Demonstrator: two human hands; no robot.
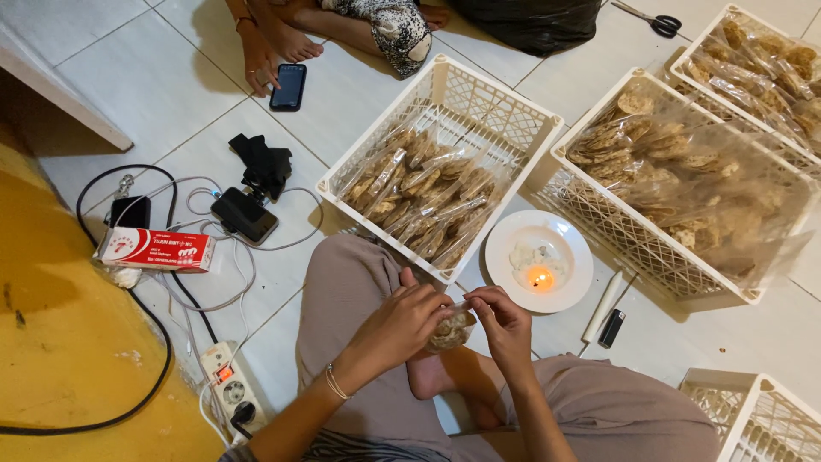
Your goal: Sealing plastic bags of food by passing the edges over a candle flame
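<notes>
Crackers in a small clear bag sit pinched between my left hand and right hand. Each grip is closed on it, just beside the candle plate.

A floor of large glossy white square tiles with thin grey grout lines fills most of the frame. Along the left edge and lower left lies a yellow floor covering, smudged with dark marks. In the upper left corner the pale slanted edge of a low white piece of furniture casts a shadow below it. Light is soft and even, with faint reflections on the tiles.
</notes>
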